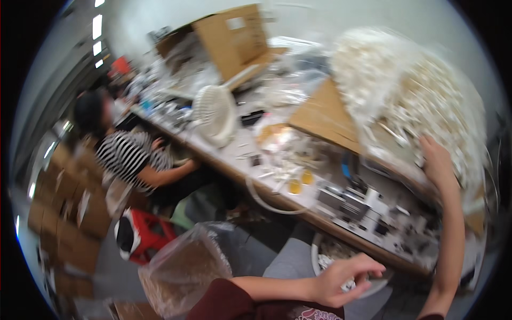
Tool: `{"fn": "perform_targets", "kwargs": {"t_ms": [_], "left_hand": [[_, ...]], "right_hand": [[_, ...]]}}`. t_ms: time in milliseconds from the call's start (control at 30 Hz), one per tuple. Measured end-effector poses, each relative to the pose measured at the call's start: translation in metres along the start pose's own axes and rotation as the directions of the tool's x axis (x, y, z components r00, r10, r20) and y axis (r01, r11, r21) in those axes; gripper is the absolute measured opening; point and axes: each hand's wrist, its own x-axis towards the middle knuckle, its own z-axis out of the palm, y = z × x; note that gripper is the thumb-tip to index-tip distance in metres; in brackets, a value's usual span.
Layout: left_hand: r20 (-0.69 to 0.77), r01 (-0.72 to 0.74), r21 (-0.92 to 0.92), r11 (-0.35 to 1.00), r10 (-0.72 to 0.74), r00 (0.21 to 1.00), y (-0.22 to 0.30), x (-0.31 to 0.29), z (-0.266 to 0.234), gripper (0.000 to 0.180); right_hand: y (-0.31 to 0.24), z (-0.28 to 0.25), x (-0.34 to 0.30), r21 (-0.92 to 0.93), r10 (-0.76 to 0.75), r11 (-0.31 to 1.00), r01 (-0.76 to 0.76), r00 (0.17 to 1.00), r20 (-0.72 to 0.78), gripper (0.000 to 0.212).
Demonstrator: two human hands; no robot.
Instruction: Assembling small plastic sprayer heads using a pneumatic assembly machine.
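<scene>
My left hand (349, 278) hovers above a round pale basin (316, 250) below the bench edge. Its fingers are loosely bent and apart, and I make out nothing gripped in them. Small white pieces lie in the basin, partly behind the hand. At the far right my right hand (438, 159) reaches into a big clear plastic bag (368, 50) heaped with slim white plastic parts (434, 88). Its fingertips are among the parts and blurred, so their grip is hidden. On the bench between the hands sits a small metal machine fixture (352, 205) with a blue piece beside it.
A cardboard flap (328, 117) leans by the bag. Left of it are loose white parts, two yellow round items (301, 183), a white fan (214, 114) and an open carton (232, 40). A person in a striped top (125, 157) sits left, near a red stool (146, 234) and a lined bin (186, 266).
</scene>
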Motion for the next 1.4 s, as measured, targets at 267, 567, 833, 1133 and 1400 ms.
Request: {"fn": "perform_targets", "kwargs": {"t_ms": [267, 567, 833, 1133, 1400], "left_hand": [[0.029, 0.376, 0.042, 0.926, -0.377, 0.926, -0.015, -0.051, 0.005, 0.057], [-0.059, 0.343, 0.004, 0.939, -0.342, 0.938, -0.025, -0.062, 0.012, 0.058], [-0.047, 0.449, -0.157, 0.880, -0.461, 0.886, -0.015, -0.064, 0.003, 0.062], [-0.004, 0.361, -0.134, 0.923, -0.365, 0.931, -0.012, -0.060, -0.008, 0.061], [-0.104, 0.318, -0.110, 0.942, -0.329, 0.939, -0.018, -0.034, -0.014, 0.047]], "right_hand": [[0.008, 0.002, 0.001, 0.229, -0.042, 0.972, 0.058, 0.996, -0.074, 0.038], [0.023, 0.011, -0.007, 0.293, -0.009, 0.955, 0.048, 0.991, -0.132, 0.036], [0.023, 0.007, -0.022, 0.470, 0.105, 0.882, 0.033, 0.959, -0.264, 0.032], [0.030, 0.018, -0.043, 0.583, 0.285, 0.812, 0.001, 0.871, -0.399, 0.030], [-0.012, -0.014, -0.074, 0.630, 0.238, 0.769, 0.105, 0.868, -0.436, 0.028]]}}
